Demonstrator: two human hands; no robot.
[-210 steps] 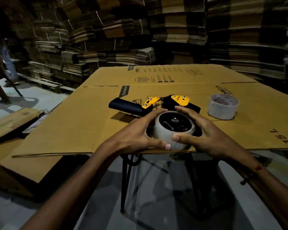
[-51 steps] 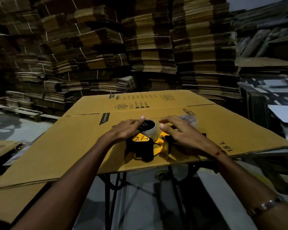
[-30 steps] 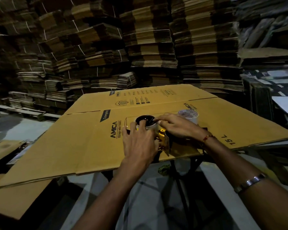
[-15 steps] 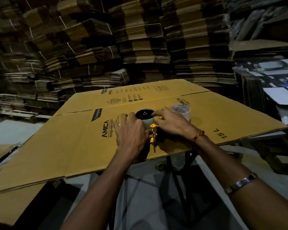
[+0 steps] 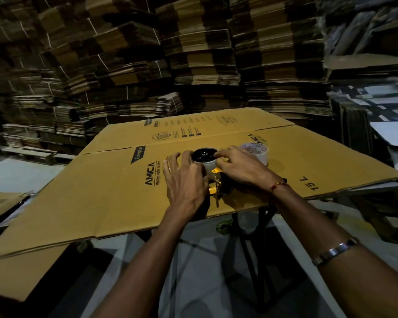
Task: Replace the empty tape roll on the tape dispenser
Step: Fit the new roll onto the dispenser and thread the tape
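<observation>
Flattened carton [image 5: 101, 196], perhaps warehouse stacks [image 5: 193, 53]

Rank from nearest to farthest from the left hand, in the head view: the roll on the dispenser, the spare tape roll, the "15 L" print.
From the left hand:
1. Roll on the dispenser, at its fingertips, just right.
2. Spare tape roll, farther right, behind the right hand.
3. "15 L" print, far right on the cardboard sheet.

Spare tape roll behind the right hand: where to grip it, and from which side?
Grip the spare tape roll across its outer wall, coming from above and the far right. It lies flat on the cardboard sheet, open core up, so the curved sides are exposed. The right hand and dispenser block the near left side.
</observation>
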